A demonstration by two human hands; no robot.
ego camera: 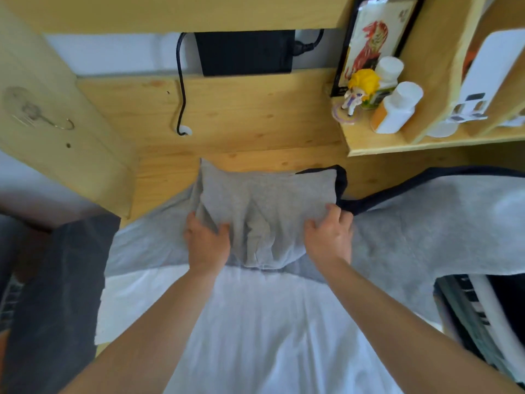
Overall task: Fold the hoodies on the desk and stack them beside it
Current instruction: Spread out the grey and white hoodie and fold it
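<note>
Gripping hoodie hood, apparently pointing away: both hands.

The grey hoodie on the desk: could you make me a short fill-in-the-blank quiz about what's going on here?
1. Both hands, the left hand and the right hand, rest on the hoodie's grey ____.
2. The hoodie is edged with trim of a dark ____ colour.
3. The figurine on the shelf has ____ hair.
4. The black cable runs down into a ____ in the desk.

Missing words: hood; navy; yellow; hole
</note>
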